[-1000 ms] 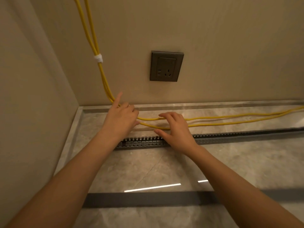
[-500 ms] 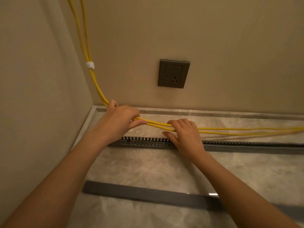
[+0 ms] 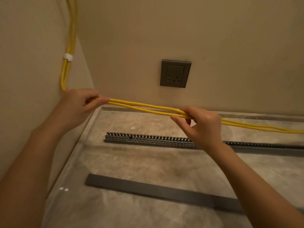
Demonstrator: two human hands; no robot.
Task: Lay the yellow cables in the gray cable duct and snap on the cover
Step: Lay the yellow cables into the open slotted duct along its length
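Note:
Two yellow cables (image 3: 144, 107) come down the left wall corner and run to the right, lifted above the marble floor. My left hand (image 3: 79, 104) grips them near the corner. My right hand (image 3: 202, 124) pinches them further right, between thumb and fingers. Both cables are stretched nearly straight between my hands, then sag toward the right edge. Below them, on the floor, lies the gray slotted cable duct (image 3: 148, 140), open on top with nothing in it; my right wrist hides part of it. The flat gray cover (image 3: 148, 188) lies separately, nearer to me.
A gray wall socket (image 3: 175, 73) sits on the beige back wall above the duct. A white clip (image 3: 68, 57) bundles the cables on the left wall. A marble skirting edge (image 3: 263, 116) runs along the floor by the back wall.
Both hands have risen from the floor, lifting the cables up off it and pulling them taut above the duct. The camera view has tilted, bringing the cover further into view.

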